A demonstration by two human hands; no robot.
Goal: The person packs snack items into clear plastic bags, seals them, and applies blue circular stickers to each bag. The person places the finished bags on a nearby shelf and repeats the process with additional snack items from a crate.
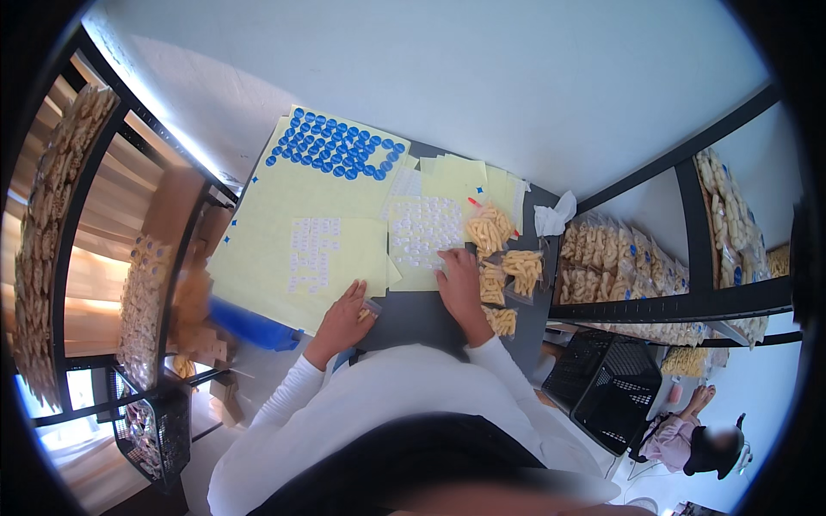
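Observation:
My left hand (345, 317) is at the near edge of the dark table, over the lower corner of a yellow backing sheet. A small clear plastic bag (369, 311) with pale contents pokes out from under its fingers on the right, apparently held there. My right hand (462, 280) reaches onto a sheet of small white labels (426, 226), index fingertip and thumb apart against its lower right part. Nothing shows between them. Another group of small white labels (313, 251) lies on the yellow paper to the left. Round blue stickers (335, 142) fill the top of the large yellow sheet (310, 193).
Bags of pale yellow sticks (492, 231) and a red pen (475, 202) lie right of my right hand. Crumpled white tissue (556, 214) is at the table's right. Shelves of bagged goods (619, 258) flank both sides. Black crates (606, 387) and a seated person (684, 438) are lower right.

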